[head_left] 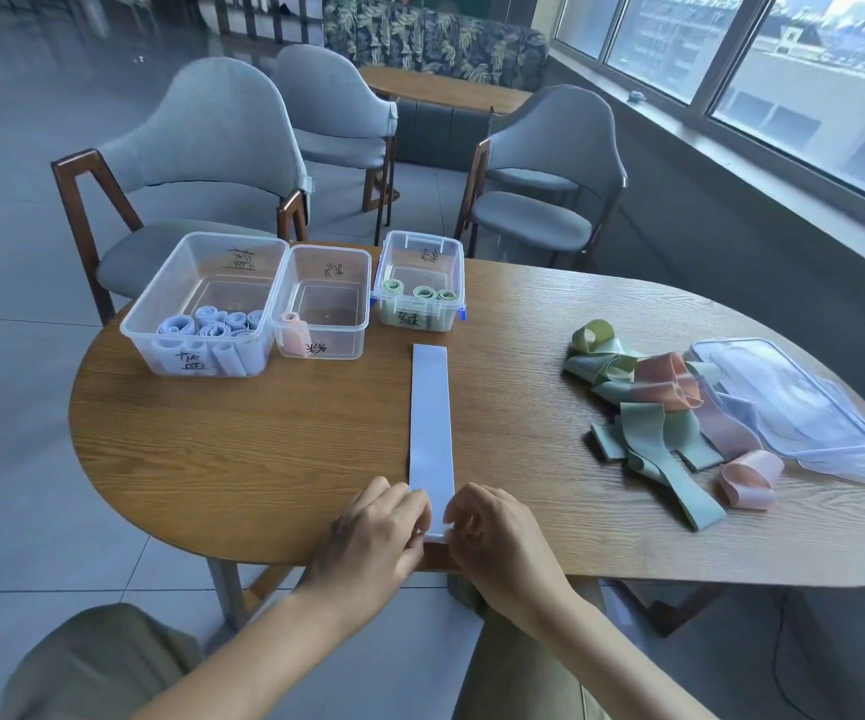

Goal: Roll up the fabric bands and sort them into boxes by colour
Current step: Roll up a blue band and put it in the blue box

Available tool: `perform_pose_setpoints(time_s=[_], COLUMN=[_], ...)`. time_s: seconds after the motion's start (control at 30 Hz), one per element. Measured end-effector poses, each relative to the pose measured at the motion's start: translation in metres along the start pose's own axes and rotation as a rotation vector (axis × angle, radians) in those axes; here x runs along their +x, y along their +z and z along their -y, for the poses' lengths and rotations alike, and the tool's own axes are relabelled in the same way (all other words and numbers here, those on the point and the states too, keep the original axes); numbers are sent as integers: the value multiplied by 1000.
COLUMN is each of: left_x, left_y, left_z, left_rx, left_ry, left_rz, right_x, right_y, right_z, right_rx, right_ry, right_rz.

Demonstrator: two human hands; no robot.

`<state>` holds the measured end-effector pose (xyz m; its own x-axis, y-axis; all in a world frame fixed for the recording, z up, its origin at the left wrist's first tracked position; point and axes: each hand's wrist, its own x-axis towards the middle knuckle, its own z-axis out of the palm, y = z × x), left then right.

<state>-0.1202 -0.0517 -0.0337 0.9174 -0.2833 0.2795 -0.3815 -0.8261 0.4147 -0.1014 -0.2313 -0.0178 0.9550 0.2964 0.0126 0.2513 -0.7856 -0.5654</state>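
A pale blue fabric band (430,413) lies flat and straight on the wooden table (264,449), running away from me. My left hand (375,537) and my right hand (492,537) pinch its near end at the table's front edge. Three clear boxes stand at the back: the left box (144,324) holds several blue rolls, the middle box (362,283) one pink roll, the right box (453,252) three green rolls. A loose pile of green and pink bands (664,407) lies to the right.
A stack of clear box lids (794,407) lies at the table's right end beside the pile. Grey chairs (212,148) stand behind the table, and windows run along the right wall. My knees show below the table's edge.
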Motion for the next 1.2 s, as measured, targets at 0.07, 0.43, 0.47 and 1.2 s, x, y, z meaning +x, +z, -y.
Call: perform_pose_setpoints(time_s=[0.07,0.43,0.47,1.2], left_x=[-4,-14,-13,6], left_y=[1,8,8,9], left_z=[-1,0,0,1], left_rx=[15,27,24,-19], left_ry=[25,65,56,-197], left_rz=[-30,-74,-63,28], right_x=[-2,-7,-7,-2], right_y=[1,8,9,21], right_z=[0,-3,-4,-4], right_rx=[-13,-130,-146,-228], right_ry=[-22,-174,-195,-36], right_rz=[-16,-106,-113,-82])
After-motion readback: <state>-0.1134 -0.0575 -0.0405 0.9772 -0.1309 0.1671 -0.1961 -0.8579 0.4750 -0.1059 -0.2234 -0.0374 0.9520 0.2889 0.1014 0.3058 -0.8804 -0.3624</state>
